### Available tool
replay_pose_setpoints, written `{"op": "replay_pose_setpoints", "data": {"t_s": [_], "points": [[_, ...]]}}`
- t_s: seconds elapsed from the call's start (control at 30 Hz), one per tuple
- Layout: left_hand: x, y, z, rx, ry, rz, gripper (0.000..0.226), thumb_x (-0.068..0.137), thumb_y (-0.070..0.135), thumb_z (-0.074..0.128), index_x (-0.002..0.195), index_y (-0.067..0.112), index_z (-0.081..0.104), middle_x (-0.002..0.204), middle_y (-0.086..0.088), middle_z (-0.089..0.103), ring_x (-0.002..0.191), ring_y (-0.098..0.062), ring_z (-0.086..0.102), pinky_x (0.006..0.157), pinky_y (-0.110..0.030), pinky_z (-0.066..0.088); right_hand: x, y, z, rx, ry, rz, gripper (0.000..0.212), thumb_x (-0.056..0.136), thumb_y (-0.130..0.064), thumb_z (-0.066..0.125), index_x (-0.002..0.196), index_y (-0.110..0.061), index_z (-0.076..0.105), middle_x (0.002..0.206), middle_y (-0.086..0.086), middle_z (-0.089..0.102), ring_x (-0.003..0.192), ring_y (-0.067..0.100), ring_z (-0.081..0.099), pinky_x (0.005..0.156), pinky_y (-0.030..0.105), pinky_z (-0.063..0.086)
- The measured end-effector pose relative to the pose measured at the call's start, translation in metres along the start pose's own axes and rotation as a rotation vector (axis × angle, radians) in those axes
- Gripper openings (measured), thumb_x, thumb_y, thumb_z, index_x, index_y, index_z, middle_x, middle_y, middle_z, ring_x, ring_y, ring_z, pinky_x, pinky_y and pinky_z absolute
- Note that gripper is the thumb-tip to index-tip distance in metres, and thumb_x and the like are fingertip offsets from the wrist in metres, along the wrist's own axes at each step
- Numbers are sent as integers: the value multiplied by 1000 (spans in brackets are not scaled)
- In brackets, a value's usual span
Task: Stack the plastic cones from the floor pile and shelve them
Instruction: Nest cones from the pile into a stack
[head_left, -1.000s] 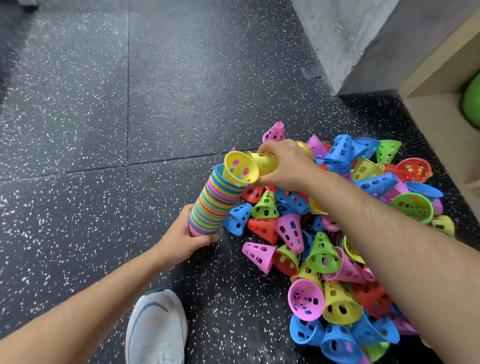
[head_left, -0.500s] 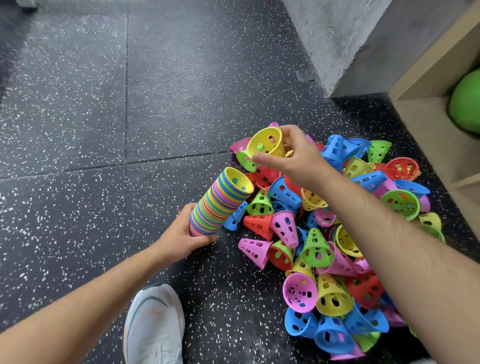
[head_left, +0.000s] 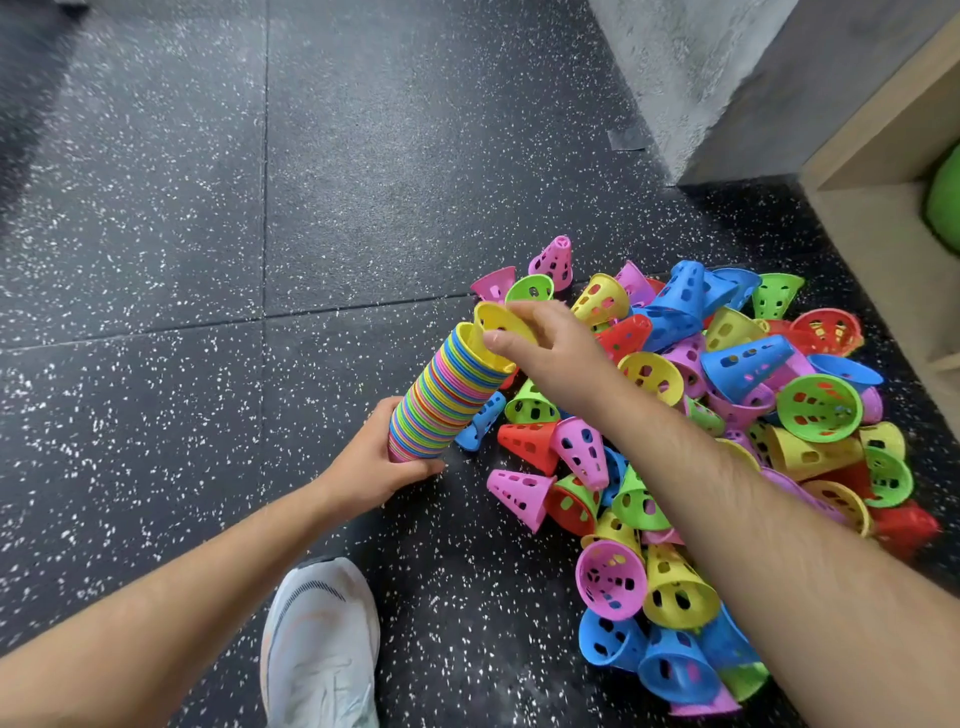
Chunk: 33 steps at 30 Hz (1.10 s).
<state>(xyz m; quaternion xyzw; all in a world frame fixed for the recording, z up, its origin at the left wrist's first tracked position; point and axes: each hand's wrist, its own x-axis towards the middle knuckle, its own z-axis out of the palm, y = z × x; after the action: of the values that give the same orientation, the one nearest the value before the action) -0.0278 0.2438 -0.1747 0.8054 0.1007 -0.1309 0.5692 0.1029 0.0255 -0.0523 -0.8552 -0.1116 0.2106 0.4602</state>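
A tall stack of nested cones (head_left: 441, 397) in many colours leans up and to the right from the floor. My left hand (head_left: 382, 460) grips its lower end. My right hand (head_left: 550, 348) holds a yellow cone (head_left: 493, 325) at the stack's open top, its narrow end partly inside the top cone. A pile of loose perforated cones (head_left: 727, 441) in pink, blue, green, yellow and red lies on the floor to the right, partly hidden under my right forearm.
The floor (head_left: 208, 234) is dark speckled rubber tile. My white shoe (head_left: 319, 644) rests at the bottom centre. A grey concrete wall corner (head_left: 691, 78) stands at the top right. A wooden shelf unit (head_left: 893, 171) at the right edge holds a green ball (head_left: 945, 197).
My right hand picked a yellow cone from the pile's far side and brought it left and down onto the top of the stack. My left hand kept hold of the stack.
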Motion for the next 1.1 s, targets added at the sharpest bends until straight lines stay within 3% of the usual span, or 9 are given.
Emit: {"op": "replay_pose_setpoints", "data": {"t_s": [0.13, 0.27, 0.33, 0.43, 0.5, 0.7, 0.8, 0.93, 1.1], "points": [[-1, 0, 1, 12, -23, 5, 76, 70, 24, 90, 128, 37, 42, 121, -3, 61, 100, -1, 61, 89, -17, 50, 3, 7, 4, -189, -148, 26, 53, 90, -50, 66, 136, -23, 58, 141, -7, 46, 137, 10, 37, 115, 27, 26], [0, -1, -1, -32, -2, -11, 75, 72, 17, 92, 127, 38, 45, 122, -1, 64, 102, 0, 64, 89, -14, 50, 16, 2, -2, -163, -77, -53, 65, 84, -65, 57, 135, -26, 60, 137, -7, 53, 130, 9, 46, 111, 33, 36], [3, -1, -1, -49, 16, -31, 74, 67, 28, 91, 126, 37, 48, 119, 0, 66, 103, -4, 66, 92, -20, 52, 29, 0, -5, -145, 33, -101, 50, 92, -53, 57, 131, -24, 62, 129, -6, 57, 121, 8, 52, 105, 31, 41], [12, 0, -3, -51, 41, -41, 71, 71, 17, 95, 124, 33, 51, 115, 0, 67, 97, -1, 66, 89, -19, 52, 66, 11, -13, -323, 191, -128, 42, 95, -39, 51, 131, -18, 61, 125, 1, 59, 121, 18, 52, 107, 35, 39], [21, 2, -4, -41, 42, -30, 69, 74, 15, 94, 123, 37, 50, 115, 2, 67, 99, -2, 66, 88, -19, 52, 95, 22, -24, -494, 218, -94, 47, 92, -33, 47, 135, -17, 57, 130, 6, 55, 124, 28, 48, 108, 40, 37], [46, 9, -7, -78, 14, -39, 75, 64, 40, 90, 127, 39, 51, 114, 11, 69, 106, -10, 69, 95, -36, 57, 168, 45, -51, -840, 121, 162, 55, 94, -20, 54, 148, -26, 40, 147, 10, 38, 133, 35, 37, 106, 44, 40], [53, 9, -10, -77, 3, -45, 76, 65, 38, 91, 130, 36, 51, 117, 7, 69, 107, -13, 69, 97, -42, 57, 190, 55, -57, -828, 58, 211, 50, 94, -19, 58, 143, -20, 47, 137, 15, 50, 124, 37, 51, 99, 41, 46], [55, 9, -11, -81, 3, -58, 72, 68, 32, 91, 128, 38, 52, 115, 4, 69, 105, -16, 70, 93, -39, 59, 200, 62, -54, -789, 157, 181, 28, 88, -11, 66, 114, -12, 55, 116, 15, 61, 105, 36, 60, 82, 37, 48], [54, 10, -12, -69, 12, -55, 68, 74, 22, 92, 127, 33, 52, 115, 1, 69, 104, -16, 70, 89, -31, 59, 193, 54, -56, -749, 229, 184, 32, 87, -8, 69, 113, -8, 50, 115, 17, 62, 109, 38, 59, 83, 40, 47]]}}
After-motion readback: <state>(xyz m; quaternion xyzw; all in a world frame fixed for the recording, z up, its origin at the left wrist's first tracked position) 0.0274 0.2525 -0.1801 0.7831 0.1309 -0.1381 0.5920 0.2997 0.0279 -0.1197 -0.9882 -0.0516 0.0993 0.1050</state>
